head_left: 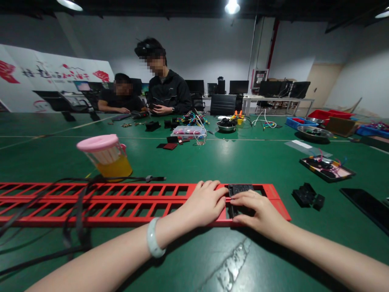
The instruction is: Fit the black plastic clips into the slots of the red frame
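A long red slotted frame (121,199) lies across the table in front of me, with two rows of openings. My left hand (206,202) rests flat on it, fingers stretched toward a black rectangular plastic part (241,188) in the back row near the right end. My right hand (255,211) holds a second black plastic part (233,211) at the front-row opening, thumb on the near side and fingers on the far side. The fingers cover much of this part, and how deep it sits cannot be seen.
Black straps (79,211) cross the frame's left half. Behind it stands a pink-lidded cup (105,156) with yellow liquid. Loose black parts (307,195), a black phone-like slab (367,207) and a tray of wires (326,167) lie right. Two people (167,91) are across the table.
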